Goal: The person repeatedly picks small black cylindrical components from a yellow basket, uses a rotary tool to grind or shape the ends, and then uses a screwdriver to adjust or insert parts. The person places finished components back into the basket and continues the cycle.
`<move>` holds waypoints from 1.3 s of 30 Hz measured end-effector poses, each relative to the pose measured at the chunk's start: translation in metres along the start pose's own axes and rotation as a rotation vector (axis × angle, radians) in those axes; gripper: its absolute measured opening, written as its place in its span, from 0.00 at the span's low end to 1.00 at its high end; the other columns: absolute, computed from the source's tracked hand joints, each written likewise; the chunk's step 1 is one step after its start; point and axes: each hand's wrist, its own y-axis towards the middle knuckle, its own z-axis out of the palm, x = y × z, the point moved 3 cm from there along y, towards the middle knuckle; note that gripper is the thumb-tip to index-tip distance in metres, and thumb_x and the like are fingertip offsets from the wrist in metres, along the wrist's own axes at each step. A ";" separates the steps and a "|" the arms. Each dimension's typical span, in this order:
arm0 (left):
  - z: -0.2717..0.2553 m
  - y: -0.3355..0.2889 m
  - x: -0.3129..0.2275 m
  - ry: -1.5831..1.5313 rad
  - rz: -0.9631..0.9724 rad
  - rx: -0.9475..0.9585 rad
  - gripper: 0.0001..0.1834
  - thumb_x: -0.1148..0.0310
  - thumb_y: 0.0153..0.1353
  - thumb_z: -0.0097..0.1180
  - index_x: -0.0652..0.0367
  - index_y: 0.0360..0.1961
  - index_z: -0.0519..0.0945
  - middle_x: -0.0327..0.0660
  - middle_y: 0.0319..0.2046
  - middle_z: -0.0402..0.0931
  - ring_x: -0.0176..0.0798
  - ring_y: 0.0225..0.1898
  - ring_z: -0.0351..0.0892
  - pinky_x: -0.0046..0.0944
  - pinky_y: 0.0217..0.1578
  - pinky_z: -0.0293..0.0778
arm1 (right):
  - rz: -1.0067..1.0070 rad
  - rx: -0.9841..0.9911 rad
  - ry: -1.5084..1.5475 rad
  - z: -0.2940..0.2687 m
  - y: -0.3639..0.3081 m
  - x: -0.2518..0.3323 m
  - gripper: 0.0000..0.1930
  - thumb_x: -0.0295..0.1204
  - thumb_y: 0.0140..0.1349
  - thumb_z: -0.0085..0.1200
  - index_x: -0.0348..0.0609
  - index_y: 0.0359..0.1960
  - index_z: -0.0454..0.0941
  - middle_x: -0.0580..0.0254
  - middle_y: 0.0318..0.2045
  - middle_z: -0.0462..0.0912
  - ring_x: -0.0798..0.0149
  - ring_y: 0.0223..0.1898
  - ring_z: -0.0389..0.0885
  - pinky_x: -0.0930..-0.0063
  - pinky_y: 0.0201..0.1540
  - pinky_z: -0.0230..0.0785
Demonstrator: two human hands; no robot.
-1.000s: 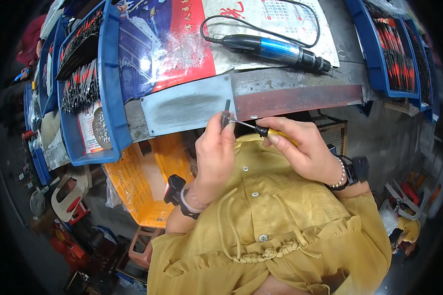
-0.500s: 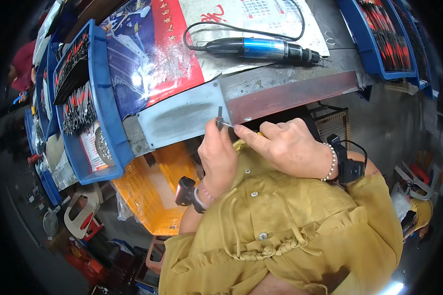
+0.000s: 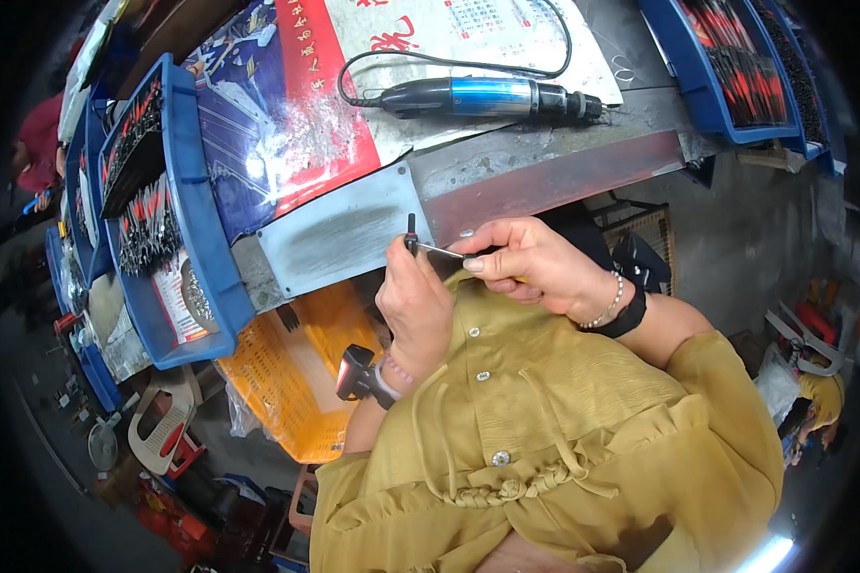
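At bench edge [image 3: 545, 186]: L hand [image 3: 416, 306] grip clamped on small black part [image 3: 411, 232]; R hand [image 3: 535, 267] pinching thin tool [image 3: 441, 250].

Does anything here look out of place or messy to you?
Nothing looks broken or spilled. The power tool lies on its side on the bench, cord looping loosely, while both hands hold a small black part near the bench edge.

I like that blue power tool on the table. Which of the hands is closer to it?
Right. The right hand is just below the power tool, off the table's edge. The left hand sits lower, further left.
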 end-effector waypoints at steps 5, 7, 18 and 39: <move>-0.012 0.007 0.007 -0.331 -0.154 0.133 0.07 0.73 0.69 0.49 0.65 0.44 0.72 0.44 0.24 0.74 0.42 0.24 0.75 0.40 0.25 0.70 | -0.837 -0.052 -1.071 0.024 -0.022 0.030 0.15 0.22 0.62 0.55 0.36 0.51 0.75 0.55 0.33 0.78 0.55 0.36 0.82 0.71 0.36 0.74; -0.016 0.008 0.014 -0.640 -0.414 0.224 0.07 0.69 0.72 0.46 0.62 0.41 0.72 0.32 0.22 0.66 0.22 0.23 0.63 0.27 0.23 0.62 | -0.965 -0.103 -1.169 0.031 -0.033 0.034 0.16 0.21 0.59 0.55 0.35 0.50 0.75 0.51 0.36 0.76 0.49 0.37 0.81 0.66 0.37 0.75; -0.021 0.014 0.009 -1.011 -0.614 0.340 0.07 0.67 0.74 0.46 0.57 0.38 0.72 0.26 0.23 0.63 0.18 0.19 0.53 0.24 0.18 0.49 | -1.013 -0.132 -1.235 0.031 -0.031 0.032 0.18 0.16 0.56 0.54 0.32 0.50 0.74 0.48 0.41 0.74 0.47 0.37 0.81 0.63 0.37 0.77; -0.009 0.007 0.007 -0.040 0.018 -0.034 0.06 0.72 0.70 0.48 0.64 0.42 0.73 0.47 0.23 0.75 0.44 0.23 0.76 0.41 0.26 0.70 | -0.352 -0.118 -0.317 0.008 0.002 0.026 0.10 0.28 0.60 0.59 0.36 0.41 0.82 0.52 0.23 0.80 0.67 0.25 0.80 0.73 0.24 0.69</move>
